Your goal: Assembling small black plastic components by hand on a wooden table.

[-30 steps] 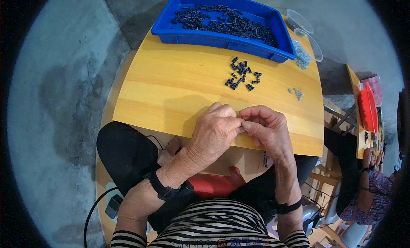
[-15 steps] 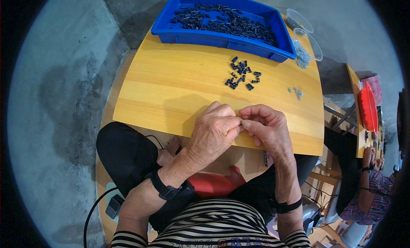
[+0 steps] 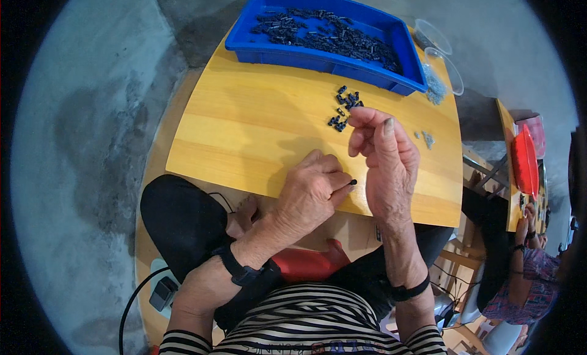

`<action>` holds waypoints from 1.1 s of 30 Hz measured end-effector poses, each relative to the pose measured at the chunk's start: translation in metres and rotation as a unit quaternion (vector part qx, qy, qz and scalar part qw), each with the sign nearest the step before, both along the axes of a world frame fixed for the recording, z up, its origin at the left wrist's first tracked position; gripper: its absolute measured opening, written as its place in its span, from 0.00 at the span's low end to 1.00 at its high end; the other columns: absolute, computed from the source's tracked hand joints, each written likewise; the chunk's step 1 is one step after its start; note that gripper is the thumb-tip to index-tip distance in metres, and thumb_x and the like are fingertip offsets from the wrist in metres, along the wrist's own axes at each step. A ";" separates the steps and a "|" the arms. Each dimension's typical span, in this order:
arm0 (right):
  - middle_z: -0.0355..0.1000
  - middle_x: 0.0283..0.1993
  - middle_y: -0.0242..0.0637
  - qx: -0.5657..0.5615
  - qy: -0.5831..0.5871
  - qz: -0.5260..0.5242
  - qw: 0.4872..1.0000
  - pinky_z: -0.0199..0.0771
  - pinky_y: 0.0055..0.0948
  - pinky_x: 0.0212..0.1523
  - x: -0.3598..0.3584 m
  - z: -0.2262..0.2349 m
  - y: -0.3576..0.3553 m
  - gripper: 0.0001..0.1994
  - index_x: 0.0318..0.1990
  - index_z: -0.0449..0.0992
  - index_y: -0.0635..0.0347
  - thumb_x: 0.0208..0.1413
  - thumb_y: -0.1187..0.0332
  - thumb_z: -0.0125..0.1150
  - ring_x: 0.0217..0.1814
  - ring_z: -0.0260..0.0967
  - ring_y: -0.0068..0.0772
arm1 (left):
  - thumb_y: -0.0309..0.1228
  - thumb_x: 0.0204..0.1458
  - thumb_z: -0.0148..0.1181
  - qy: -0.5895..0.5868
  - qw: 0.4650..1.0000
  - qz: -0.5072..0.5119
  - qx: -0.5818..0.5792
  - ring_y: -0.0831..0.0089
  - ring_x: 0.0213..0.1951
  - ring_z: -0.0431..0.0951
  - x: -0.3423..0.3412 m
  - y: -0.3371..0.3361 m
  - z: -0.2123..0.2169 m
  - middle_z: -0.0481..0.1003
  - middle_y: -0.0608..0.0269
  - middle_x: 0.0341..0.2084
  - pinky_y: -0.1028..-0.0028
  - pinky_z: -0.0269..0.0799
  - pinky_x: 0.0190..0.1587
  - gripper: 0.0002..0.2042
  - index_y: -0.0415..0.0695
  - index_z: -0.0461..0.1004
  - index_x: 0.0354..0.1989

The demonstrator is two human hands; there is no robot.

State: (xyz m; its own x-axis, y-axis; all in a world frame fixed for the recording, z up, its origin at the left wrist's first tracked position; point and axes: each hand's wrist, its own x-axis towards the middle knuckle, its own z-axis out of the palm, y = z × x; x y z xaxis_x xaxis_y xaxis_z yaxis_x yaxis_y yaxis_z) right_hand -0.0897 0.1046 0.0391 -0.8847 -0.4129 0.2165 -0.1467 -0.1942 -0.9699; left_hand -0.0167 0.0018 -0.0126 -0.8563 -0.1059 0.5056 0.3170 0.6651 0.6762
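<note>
Just above the table's near edge, my left hand [image 3: 310,187] is closed in a pinch on a small black plastic part [image 3: 353,182], whose dark end sticks out past the fingertips. My right hand [image 3: 390,162] is raised over the table, its thumb stretched up and its other fingers bent to the left, apart from the thumb. Nothing shows between them. Beyond the right fingertips lies a loose pile of small black plastic parts [image 3: 340,112], partly covered by that hand. A few small clear pieces [image 3: 428,140] lie to its right.
A blue tray [image 3: 293,59] holding many black parts stands at the far side of the wooden table [image 3: 214,132]. Clear tubs [image 3: 435,83] with small pieces stand at the far right corner. At the right, a person [image 3: 529,269] works at another table beside a red basin [image 3: 524,162].
My right hand has come away from the left and moved up and forward toward the black pile, its fingers parting. The left hand stays nearly in place, with the black part now visible.
</note>
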 end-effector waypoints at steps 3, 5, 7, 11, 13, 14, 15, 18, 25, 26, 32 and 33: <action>0.72 0.35 0.33 -0.030 -0.020 0.014 0.999 0.66 0.22 0.38 0.002 -0.005 -0.010 0.20 0.44 0.76 0.67 0.67 0.56 0.47 0.34 0.63 0.20 | 0.24 0.34 0.69 0.013 1.000 -0.001 0.003 0.63 0.31 0.74 0.002 0.000 -0.001 0.74 0.62 0.24 0.66 0.72 0.34 0.07 0.43 0.78 0.24; 0.72 0.34 0.34 -0.013 -0.020 0.005 1.000 0.66 0.22 0.39 0.002 -0.012 -0.012 0.20 0.44 0.76 0.67 0.67 0.56 0.46 0.34 0.64 0.20 | 0.24 0.35 0.68 0.016 1.000 0.000 0.005 0.63 0.32 0.73 0.003 0.001 -0.002 0.73 0.63 0.25 0.67 0.72 0.35 0.07 0.42 0.77 0.24; 0.72 0.37 0.34 0.008 -0.006 0.014 1.000 0.65 0.22 0.39 -0.002 -0.012 -0.011 0.21 0.45 0.76 0.66 0.67 0.55 0.45 0.35 0.64 0.20 | 0.24 0.36 0.67 0.019 1.000 0.000 0.008 0.63 0.33 0.72 0.003 0.001 -0.002 0.72 0.63 0.25 0.68 0.72 0.37 0.06 0.41 0.77 0.24; 0.73 0.36 0.33 0.071 0.040 0.011 0.997 0.64 0.21 0.39 -0.007 -0.006 -0.014 0.22 0.45 0.77 0.65 0.67 0.53 0.44 0.34 0.64 0.20 | 0.23 0.32 0.69 0.015 1.000 0.005 0.014 0.62 0.31 0.72 0.003 0.001 0.000 0.73 0.64 0.24 0.67 0.71 0.33 0.08 0.43 0.78 0.25; 0.72 0.35 0.33 0.088 0.054 0.002 0.995 0.65 0.21 0.38 -0.010 -0.007 -0.015 0.22 0.45 0.77 0.66 0.67 0.54 0.45 0.34 0.64 0.20 | 0.23 0.32 0.69 0.014 1.000 0.007 0.013 0.62 0.31 0.72 0.002 0.002 0.000 0.73 0.64 0.24 0.67 0.71 0.34 0.08 0.43 0.78 0.25; 0.72 0.33 0.32 0.103 0.068 -0.007 0.992 0.65 0.21 0.38 -0.011 -0.009 -0.015 0.21 0.44 0.77 0.66 0.67 0.55 0.45 0.33 0.64 0.20 | 0.24 0.34 0.68 0.006 1.000 0.001 0.005 0.63 0.33 0.72 0.002 0.002 0.000 0.72 0.64 0.25 0.67 0.71 0.36 0.07 0.42 0.77 0.24; 0.72 0.33 0.32 0.104 0.069 -0.007 0.992 0.65 0.21 0.38 -0.012 -0.011 -0.016 0.21 0.44 0.77 0.66 0.67 0.55 0.45 0.33 0.64 0.20 | 0.25 0.37 0.67 -0.002 1.000 -0.004 -0.002 0.63 0.34 0.72 0.002 0.002 -0.001 0.71 0.63 0.25 0.67 0.72 0.38 0.06 0.40 0.77 0.24; 0.71 0.33 0.32 0.099 0.084 -0.008 0.991 0.66 0.22 0.38 -0.012 -0.018 -0.021 0.20 0.44 0.76 0.66 0.67 0.56 0.46 0.34 0.64 0.20 | 0.25 0.37 0.66 -0.008 1.000 -0.001 -0.006 0.62 0.34 0.71 0.004 0.001 0.000 0.71 0.62 0.25 0.66 0.72 0.37 0.05 0.40 0.76 0.23; 0.71 0.36 0.37 0.147 0.117 0.021 0.982 0.68 0.24 0.37 -0.010 -0.024 -0.023 0.19 0.43 0.76 0.66 0.67 0.57 0.47 0.33 0.65 0.24 | 0.25 0.36 0.66 0.014 1.000 0.004 0.027 0.60 0.35 0.72 0.003 0.002 -0.008 0.71 0.61 0.25 0.65 0.73 0.38 0.06 0.40 0.76 0.24; 0.71 0.36 0.37 0.157 0.131 0.024 0.979 0.68 0.25 0.38 -0.010 -0.025 -0.023 0.20 0.43 0.76 0.66 0.67 0.56 0.46 0.33 0.66 0.25 | 0.25 0.36 0.66 0.015 0.999 0.006 0.036 0.60 0.35 0.72 0.003 0.002 -0.009 0.71 0.61 0.25 0.64 0.73 0.38 0.06 0.40 0.76 0.24; 0.72 0.38 0.35 0.154 0.117 0.047 0.980 0.66 0.25 0.41 -0.012 -0.026 -0.023 0.26 0.44 0.76 0.66 0.67 0.49 0.40 0.35 0.65 0.22 | 0.25 0.36 0.65 0.015 0.998 0.015 0.051 0.61 0.36 0.72 0.002 0.004 -0.010 0.71 0.61 0.25 0.65 0.73 0.39 0.05 0.40 0.76 0.23; 0.72 0.38 0.35 0.155 0.116 0.047 0.980 0.66 0.25 0.41 -0.012 -0.025 -0.023 0.26 0.44 0.76 0.66 0.67 0.49 0.40 0.35 0.65 0.22 | 0.25 0.36 0.65 0.019 0.998 0.017 0.057 0.61 0.35 0.72 0.002 0.005 -0.010 0.71 0.62 0.25 0.65 0.73 0.39 0.05 0.40 0.76 0.23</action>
State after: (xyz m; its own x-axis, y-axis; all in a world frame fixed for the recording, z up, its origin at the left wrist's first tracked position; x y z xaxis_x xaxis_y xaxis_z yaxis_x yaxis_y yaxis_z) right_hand -0.1014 0.0818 0.0146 -0.7817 -0.5677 0.2581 -0.3658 0.0823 -0.9270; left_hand -0.0146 0.0068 -0.0228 -0.8314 -0.1922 0.5215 0.3236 0.5955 0.7353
